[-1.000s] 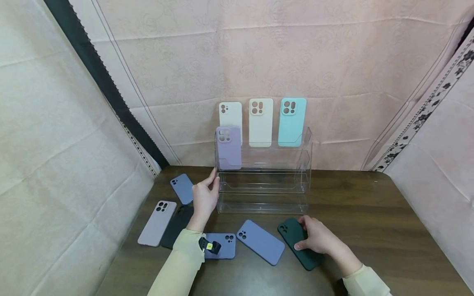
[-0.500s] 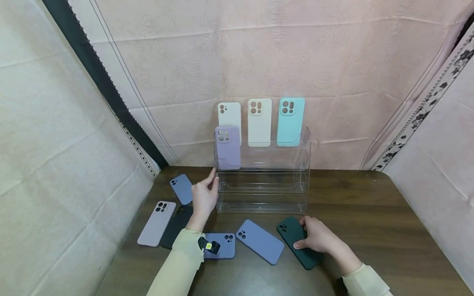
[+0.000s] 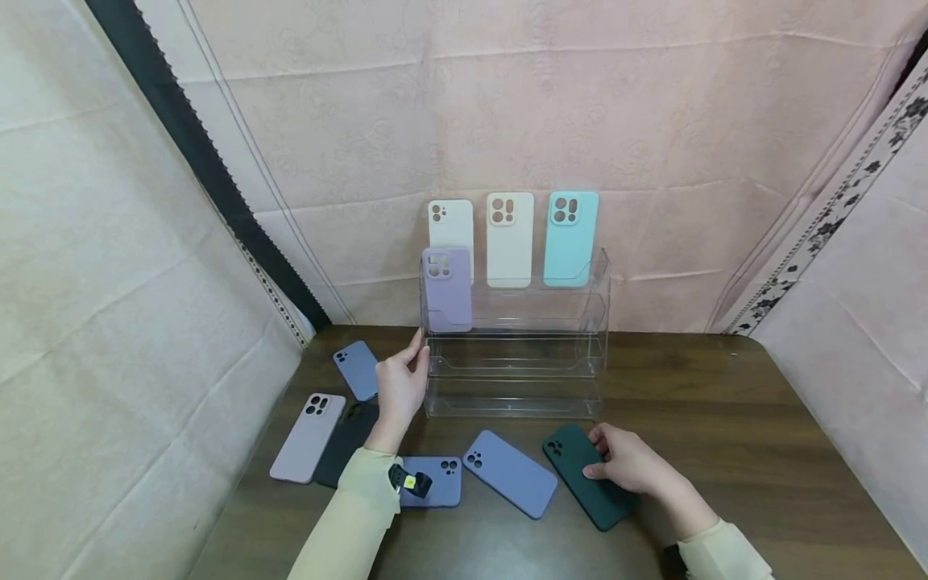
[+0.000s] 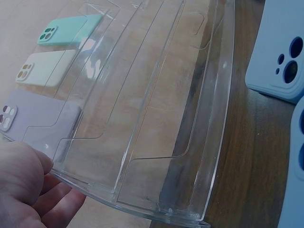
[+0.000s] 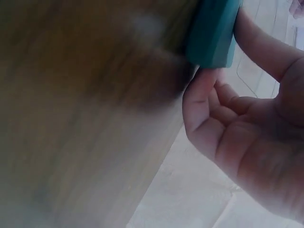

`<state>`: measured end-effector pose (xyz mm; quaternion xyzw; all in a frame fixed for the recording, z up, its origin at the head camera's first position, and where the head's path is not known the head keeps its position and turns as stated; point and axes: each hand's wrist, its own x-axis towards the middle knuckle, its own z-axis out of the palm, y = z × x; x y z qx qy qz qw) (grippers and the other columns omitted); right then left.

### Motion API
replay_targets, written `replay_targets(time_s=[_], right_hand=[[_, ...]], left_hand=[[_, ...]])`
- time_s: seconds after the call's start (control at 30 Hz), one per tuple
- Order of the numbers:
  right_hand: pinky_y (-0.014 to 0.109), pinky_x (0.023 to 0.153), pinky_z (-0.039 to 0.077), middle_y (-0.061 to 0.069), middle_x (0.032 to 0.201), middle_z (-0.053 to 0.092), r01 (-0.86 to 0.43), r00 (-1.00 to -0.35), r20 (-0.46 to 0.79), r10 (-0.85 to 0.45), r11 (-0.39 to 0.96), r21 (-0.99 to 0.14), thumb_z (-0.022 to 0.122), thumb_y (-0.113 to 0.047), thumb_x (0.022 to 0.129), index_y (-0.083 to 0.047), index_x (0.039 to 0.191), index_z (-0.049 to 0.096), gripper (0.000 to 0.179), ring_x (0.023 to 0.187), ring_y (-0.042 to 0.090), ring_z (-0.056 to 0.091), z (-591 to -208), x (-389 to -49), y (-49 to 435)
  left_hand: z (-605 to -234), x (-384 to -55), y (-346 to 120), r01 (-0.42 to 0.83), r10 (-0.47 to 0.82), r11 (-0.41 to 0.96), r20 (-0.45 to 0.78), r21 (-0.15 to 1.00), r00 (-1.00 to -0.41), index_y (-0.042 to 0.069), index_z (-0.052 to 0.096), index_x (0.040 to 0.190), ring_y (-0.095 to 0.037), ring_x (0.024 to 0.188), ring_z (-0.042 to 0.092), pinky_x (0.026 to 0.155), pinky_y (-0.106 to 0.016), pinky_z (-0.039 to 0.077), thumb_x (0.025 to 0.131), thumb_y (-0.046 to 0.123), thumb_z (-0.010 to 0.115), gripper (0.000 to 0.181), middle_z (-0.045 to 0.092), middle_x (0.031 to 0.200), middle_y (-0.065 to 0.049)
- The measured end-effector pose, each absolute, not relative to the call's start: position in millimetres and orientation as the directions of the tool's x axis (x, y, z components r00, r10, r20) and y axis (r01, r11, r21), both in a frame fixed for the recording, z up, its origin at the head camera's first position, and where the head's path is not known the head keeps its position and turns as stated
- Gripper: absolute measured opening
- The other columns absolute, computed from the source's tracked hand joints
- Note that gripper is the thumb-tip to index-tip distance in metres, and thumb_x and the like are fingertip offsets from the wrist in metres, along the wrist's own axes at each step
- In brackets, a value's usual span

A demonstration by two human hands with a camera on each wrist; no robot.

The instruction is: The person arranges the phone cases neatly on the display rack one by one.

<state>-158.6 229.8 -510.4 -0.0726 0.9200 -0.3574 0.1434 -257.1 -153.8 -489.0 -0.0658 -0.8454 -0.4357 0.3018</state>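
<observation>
A clear tiered display rack [image 3: 518, 395] stands at the back of the table. My left hand [image 3: 401, 391] pinches its left side panel, thumb on one face and fingers behind, as the left wrist view shows. On the right, my right hand [image 3: 629, 459] grips the long edge of a dark green phone case [image 3: 580, 475], thumb on its back and fingers curled at the far edge. White [image 3: 451, 221], cream [image 3: 511, 242] and turquoise [image 3: 571, 242] phone cases stand in the rack's top tier. A lilac case [image 3: 448, 294] leans one tier lower, at the left.
Two periwinkle blue cases [image 3: 510, 474] lie in front of the rack, one partly behind the left wrist camera [image 3: 412, 481]. Left of my left arm lie a small blue case [image 3: 357, 370], a pale lilac case [image 3: 308, 437] and a black case [image 3: 346, 443]. Fabric walls surround the table.
My right thumb has slid toward the right edge of the dark green case, and the hand has shifted slightly right. My left hand and the rack stay as they were.
</observation>
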Motion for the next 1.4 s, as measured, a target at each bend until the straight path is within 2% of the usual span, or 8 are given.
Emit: replay_targets(time_s=[0.17, 0.4, 0.53, 0.67, 0.83, 1.0, 1.17, 1.4], right_hand=[[0.04, 0.078, 0.051, 0.006, 0.096, 0.061, -0.053, -0.93, -0.201, -0.307, 0.655, -0.754, 0.081, -0.007, 0.094, 0.0, 0.116, 0.063, 0.03, 0.09, 0.023, 0.058, -506.7, -156.2, 238.7], [0.035, 0.069, 0.048, 0.007, 0.095, 0.058, -0.049, -0.902, -0.204, -0.38, 0.56, -0.827, 0.075, -0.008, 0.1, 0.0, 0.118, 0.059, 0.026, 0.084, 0.025, 0.056, -493.0, -157.5, 249.2], [0.035, 0.066, 0.05, 0.009, 0.095, 0.056, -0.034, -0.898, -0.193, -0.395, 0.5, -0.866, 0.071, -0.007, 0.103, 0.002, 0.121, 0.056, 0.025, 0.081, 0.026, 0.057, -487.2, -158.8, 252.5], [0.038, 0.073, 0.053, 0.009, 0.096, 0.057, -0.03, -0.901, -0.181, -0.394, 0.472, -0.881, 0.068, -0.008, 0.105, 0.001, 0.124, 0.055, 0.025, 0.086, 0.027, 0.059, -483.0, -160.6, 253.8], [0.042, 0.084, 0.058, 0.012, 0.102, 0.058, -0.053, -0.913, -0.139, -0.384, 0.449, -0.892, 0.067, -0.011, 0.106, 0.001, 0.128, 0.055, 0.028, 0.095, 0.03, 0.06, -478.0, -162.7, 253.6], [0.037, 0.081, 0.055, 0.011, 0.1, 0.057, -0.087, -0.923, -0.091, -0.374, 0.432, -0.897, 0.068, -0.013, 0.106, 0.001, 0.126, 0.054, 0.028, 0.093, 0.028, 0.059, -471.7, -166.3, 251.2], [0.036, 0.076, 0.052, 0.01, 0.091, 0.055, -0.125, -0.925, -0.041, -0.379, 0.403, -0.907, 0.069, -0.013, 0.106, 0.001, 0.125, 0.055, 0.028, 0.086, 0.029, 0.058, -465.6, -171.8, 247.9], [0.034, 0.083, 0.055, 0.012, 0.094, 0.064, -0.159, -0.935, 0.019, -0.355, 0.371, -0.915, 0.068, -0.013, 0.107, -0.003, 0.124, 0.057, 0.023, 0.09, 0.029, 0.062, -458.5, -179.7, 237.0]], left_hand=[[-488.1, -257.0, -153.1, 0.363, -0.151, 0.614, 0.556, 0.701, -0.817, 0.01, 0.069, 0.141, -0.014, 0.044, 0.046, 0.042, -0.026, 0.036, 0.105, 0.014, 0.071, 0.036, 0.08, 0.108, -0.017], [-487.6, -256.1, -153.8, 0.366, -0.15, 0.606, 0.553, 0.706, -0.82, 0.009, 0.07, 0.141, -0.015, 0.048, 0.052, 0.044, -0.027, 0.039, 0.105, 0.014, 0.072, 0.036, 0.08, 0.108, -0.017], [-488.4, -256.3, -153.8, 0.368, -0.15, 0.603, 0.553, 0.708, -0.82, 0.009, 0.07, 0.141, -0.014, 0.047, 0.051, 0.043, -0.026, 0.039, 0.105, 0.014, 0.072, 0.036, 0.08, 0.106, -0.017], [-488.7, -256.1, -153.7, 0.372, -0.146, 0.601, 0.555, 0.707, -0.819, 0.009, 0.069, 0.141, -0.014, 0.045, 0.048, 0.042, -0.026, 0.039, 0.105, 0.013, 0.072, 0.036, 0.08, 0.101, -0.017], [-487.7, -255.5, -154.0, 0.375, -0.147, 0.606, 0.562, 0.702, -0.814, 0.008, 0.07, 0.14, -0.013, 0.045, 0.048, 0.043, -0.027, 0.038, 0.105, 0.013, 0.072, 0.036, 0.08, 0.102, -0.017], [-486.5, -255.5, -153.5, 0.367, -0.15, 0.608, 0.556, 0.704, -0.817, 0.009, 0.07, 0.14, -0.016, 0.043, 0.046, 0.042, -0.027, 0.037, 0.105, 0.014, 0.072, 0.036, 0.08, 0.098, -0.017], [-486.4, -256.4, -152.5, 0.359, -0.162, 0.622, 0.564, 0.695, -0.81, 0.01, 0.07, 0.14, -0.014, 0.047, 0.052, 0.043, -0.027, 0.037, 0.104, 0.012, 0.073, 0.036, 0.08, 0.107, -0.016], [-488.2, -256.6, -152.6, 0.362, -0.162, 0.63, 0.572, 0.688, -0.804, 0.01, 0.071, 0.139, -0.014, 0.045, 0.048, 0.042, -0.027, 0.036, 0.104, 0.012, 0.073, 0.035, 0.08, 0.11, -0.016]])
